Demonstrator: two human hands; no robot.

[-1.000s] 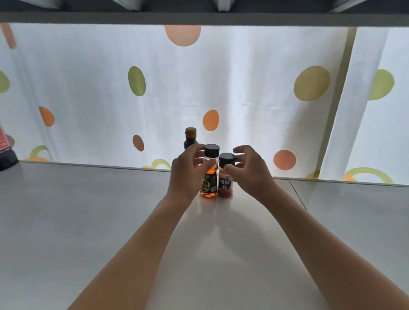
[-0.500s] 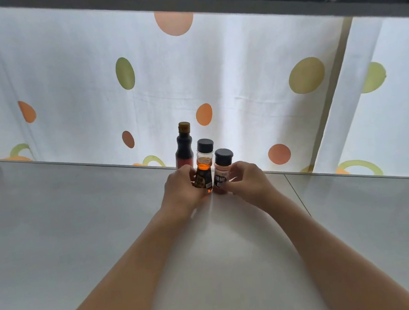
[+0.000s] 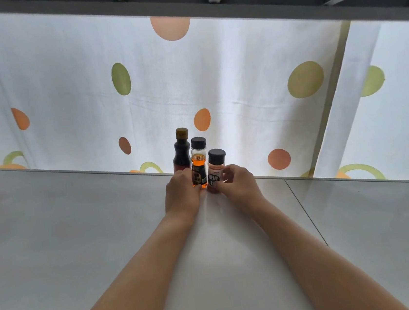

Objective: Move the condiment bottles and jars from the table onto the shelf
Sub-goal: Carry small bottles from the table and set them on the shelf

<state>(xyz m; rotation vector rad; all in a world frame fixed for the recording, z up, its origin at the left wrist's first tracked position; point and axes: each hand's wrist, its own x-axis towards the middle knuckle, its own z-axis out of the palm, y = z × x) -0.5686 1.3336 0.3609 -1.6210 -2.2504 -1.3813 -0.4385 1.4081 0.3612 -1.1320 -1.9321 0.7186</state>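
The left hand (image 3: 181,195) held the orange bottle (image 3: 199,167) low down, and the right hand (image 3: 237,185) held the pink spice jar (image 3: 216,170). A second before, both hands were up by the caps; they had slid down. Both stood on the shelf (image 3: 78,220), touching. A dark bottle (image 3: 181,152) stood at 11 o'clock behind. These 2 looked placed.

Both bare forearms reach up from the lower edge toward 12 o'clock, converging as they go. The left hand (image 3: 181,194) lies back-up, its fingers curled round the base of the amber bottle (image 3: 199,167). Just beside it at 3 o'clock, the right hand (image 3: 238,185) pinches the spice jar (image 3: 215,170) low down between thumb and curled fingers. The hands sit close together, nearly touching.
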